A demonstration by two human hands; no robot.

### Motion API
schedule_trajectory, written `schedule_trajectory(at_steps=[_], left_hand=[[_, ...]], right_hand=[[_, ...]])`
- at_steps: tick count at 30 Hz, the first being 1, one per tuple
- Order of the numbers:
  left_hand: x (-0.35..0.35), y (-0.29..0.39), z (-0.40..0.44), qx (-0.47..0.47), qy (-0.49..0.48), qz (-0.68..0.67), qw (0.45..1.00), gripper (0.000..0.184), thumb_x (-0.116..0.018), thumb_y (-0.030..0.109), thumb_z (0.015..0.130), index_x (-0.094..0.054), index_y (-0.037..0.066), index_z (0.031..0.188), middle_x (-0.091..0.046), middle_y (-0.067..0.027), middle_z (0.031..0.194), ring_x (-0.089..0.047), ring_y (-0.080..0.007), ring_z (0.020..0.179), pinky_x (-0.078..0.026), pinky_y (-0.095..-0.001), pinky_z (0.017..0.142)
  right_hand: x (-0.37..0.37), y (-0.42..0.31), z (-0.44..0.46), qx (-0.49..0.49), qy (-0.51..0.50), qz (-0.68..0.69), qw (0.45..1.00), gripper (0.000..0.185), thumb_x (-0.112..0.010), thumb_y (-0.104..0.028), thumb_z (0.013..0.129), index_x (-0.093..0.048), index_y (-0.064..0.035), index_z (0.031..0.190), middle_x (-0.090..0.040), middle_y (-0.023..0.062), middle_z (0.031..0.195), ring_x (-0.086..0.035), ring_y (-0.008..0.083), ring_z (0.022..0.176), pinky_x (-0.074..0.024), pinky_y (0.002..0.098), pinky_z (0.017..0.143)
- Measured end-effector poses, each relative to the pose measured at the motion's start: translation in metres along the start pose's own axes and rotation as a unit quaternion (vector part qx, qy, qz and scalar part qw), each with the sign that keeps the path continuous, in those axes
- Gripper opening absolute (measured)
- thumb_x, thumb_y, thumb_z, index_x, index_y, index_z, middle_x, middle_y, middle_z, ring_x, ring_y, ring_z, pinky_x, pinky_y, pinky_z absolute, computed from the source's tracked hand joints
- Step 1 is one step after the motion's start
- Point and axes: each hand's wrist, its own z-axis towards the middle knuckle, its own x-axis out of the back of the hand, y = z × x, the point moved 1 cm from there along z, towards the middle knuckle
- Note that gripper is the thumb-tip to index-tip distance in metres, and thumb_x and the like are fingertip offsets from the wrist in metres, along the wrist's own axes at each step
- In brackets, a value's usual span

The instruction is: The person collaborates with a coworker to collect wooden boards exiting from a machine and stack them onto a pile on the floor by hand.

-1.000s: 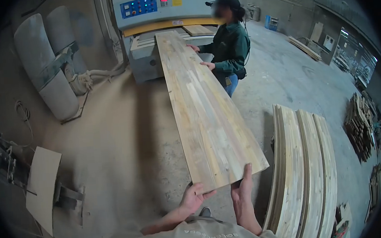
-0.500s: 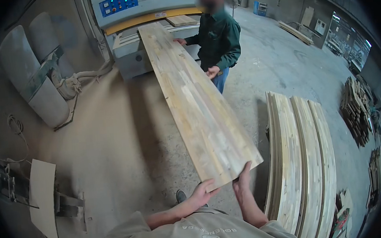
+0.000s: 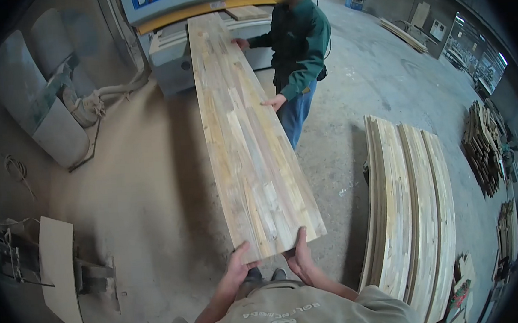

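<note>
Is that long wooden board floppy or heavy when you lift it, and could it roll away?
The long board is probably stiff, since it looks straight along its length. It may be heavy or awkward: the left hand and right hand hold one end while a co-worker's hand is at its side. Being flat, it seems unlikely to roll.

In your left hand (image 3: pixel 238 266) and right hand (image 3: pixel 302 259), the long, pale, streaked wooden panel (image 3: pixel 245 138) looks smooth and matt; beyond them, the grey concrete floor (image 3: pixel 329 156) looks dull and scuffed.
</note>
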Motion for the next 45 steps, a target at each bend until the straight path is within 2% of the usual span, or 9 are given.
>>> schedule_trajectory(at_steps=[9,12,15,18,24,28,38,42,45], left_hand=[[-0.042,0.056,0.001,-0.028,0.021,0.013,0.999,0.051,-0.066,0.042,0.093,-0.055,0.013,0.134,-0.066,-0.0041,0.121,-0.067,-0.0183,0.103,-0.059,-0.0351,0.076],[-0.047,0.071,0.006,-0.059,0.007,-0.001,0.998,0.055,-0.068,0.039,0.092,-0.053,0.007,0.135,-0.065,-0.0077,0.119,-0.067,-0.0208,0.1,-0.061,-0.0358,0.071],[-0.061,0.096,0.005,-0.049,-0.01,0.006,0.999,0.048,-0.066,0.04,0.094,-0.056,0.013,0.132,-0.066,-0.0041,0.12,-0.067,-0.0183,0.101,-0.06,-0.0349,0.074],[-0.079,0.108,0.007,-0.065,-0.025,-0.02,0.997,0.052,-0.069,0.037,0.093,-0.054,0.006,0.131,-0.065,-0.0072,0.117,-0.067,-0.0194,0.098,-0.061,-0.0362,0.07],[-0.105,0.112,0.023,-0.066,-0.024,-0.026,0.997,0.049,-0.068,0.037,0.093,-0.055,0.006,0.129,-0.066,-0.0085,0.113,-0.068,-0.0206,0.093,-0.061,-0.0364,0.067],[-0.126,0.112,0.044,-0.06,-0.009,-0.027,0.998,0.049,-0.068,0.037,0.094,-0.055,0.005,0.128,-0.067,-0.0088,0.109,-0.068,-0.0208,0.09,-0.06,-0.0365,0.064],[-0.201,0.087,0.088,-0.092,0.028,-0.027,0.995,0.044,-0.062,0.038,0.097,-0.057,0.006,0.126,-0.069,-0.008,0.104,-0.067,-0.0177,0.077,-0.055,-0.031,0.056],[-0.191,0.096,0.098,-0.093,0.047,-0.023,0.994,0.037,-0.062,0.038,0.097,-0.059,0.013,0.124,-0.069,-0.0022,0.1,-0.065,-0.0144,0.076,-0.049,-0.028,0.054],[-0.186,0.104,0.1,-0.114,0.086,-0.017,0.99,0.037,-0.065,0.04,0.094,-0.061,0.013,0.12,-0.069,-0.0002,0.095,-0.063,-0.0125,0.07,-0.043,-0.0258,0.049]], right_hand=[[-0.057,-0.039,0.003,0.037,0.008,-0.058,0.998,0.069,-0.05,-0.06,0.099,-0.04,-0.014,0.149,-0.052,0.0038,0.144,-0.054,0.0223,0.129,-0.0469,0.0457,0.103],[-0.066,-0.053,0.003,0.025,-0.047,-0.08,0.995,0.068,-0.05,-0.058,0.1,-0.037,-0.0169,0.151,-0.047,0.0035,0.15,-0.049,0.0235,0.134,-0.0396,0.0468,0.109],[-0.089,-0.064,0.002,0.048,-0.015,-0.108,0.993,0.067,-0.051,-0.061,0.098,-0.041,-0.0184,0.148,-0.054,0.003,0.142,-0.054,0.0216,0.127,-0.0419,0.0448,0.104],[-0.095,-0.073,0.016,0.084,-0.023,-0.119,0.989,0.067,-0.052,-0.061,0.097,-0.044,-0.0165,0.146,-0.057,0.0049,0.139,-0.055,0.0215,0.126,-0.0427,0.0435,0.102],[-0.089,-0.099,0.037,0.099,-0.02,-0.095,0.99,0.065,-0.055,-0.058,0.096,-0.046,-0.0158,0.145,-0.061,0.0072,0.134,-0.06,0.023,0.119,-0.0478,0.0392,0.092],[-0.092,-0.127,0.033,0.073,-0.05,-0.099,0.991,0.061,-0.056,-0.054,0.097,-0.044,-0.0169,0.145,-0.056,0.0073,0.14,-0.055,0.0273,0.126,-0.0442,0.0449,0.103],[-0.061,-0.219,0.085,0.016,-0.113,-0.086,0.99,0.06,-0.063,-0.04,0.097,-0.045,-0.0039,0.141,-0.057,0.0141,0.135,-0.056,0.0286,0.125,-0.0456,0.0486,0.106],[-0.047,-0.219,0.109,-0.05,-0.122,-0.133,0.982,0.056,-0.065,-0.043,0.094,-0.049,-0.0105,0.136,-0.061,0.0082,0.127,-0.059,0.0247,0.12,-0.0466,0.0471,0.103],[-0.054,-0.216,0.114,-0.051,-0.132,-0.106,0.984,0.049,-0.067,-0.039,0.094,-0.052,-0.0088,0.129,-0.064,0.0088,0.114,-0.065,0.0233,0.104,-0.0528,0.045,0.095]])
